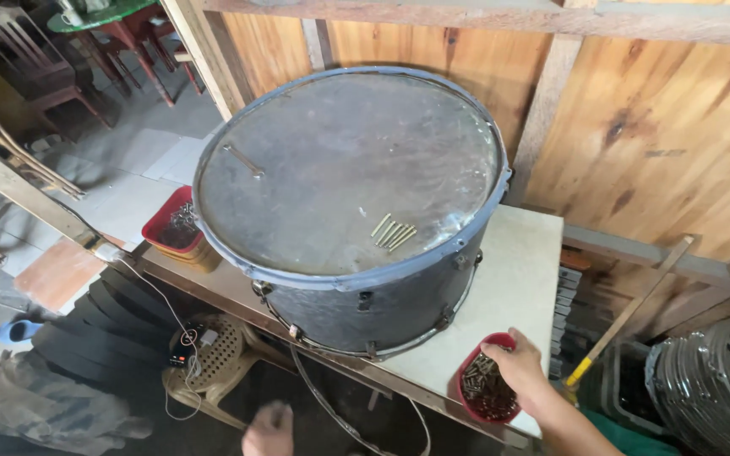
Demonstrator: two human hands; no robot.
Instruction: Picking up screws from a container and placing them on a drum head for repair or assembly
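— Head view first: what has the right hand [517,365] got?

— It is closed on the rim of a small red plastic bowl [485,390] full of brownish metal bolts, at the corner of the pale table [524,253], just in front of the big dark blue-grey drum [350,194].

— And the left hand [269,429]?

— Low, below the drum and off the table edge, blurred. I cannot tell whether it is open or closed; it looks empty.

— How far along does the work look?

— Early, I would judge. A little row of brass-coloured tension rods [391,231] lies loose on the drum's grey head, towards its near-right side, and one long metal rod [242,160] lies on the far-left side of the head. The blue hoop sits on the drum, but I cannot tell whether any lugs on the shell carry rods.

— Anything else nearby?

— A second red tray of metal parts [177,224] sits left of the drum, touching or nearly touching the shell. A stack of shiny metal hoops [711,380] stands well to the drum's right.
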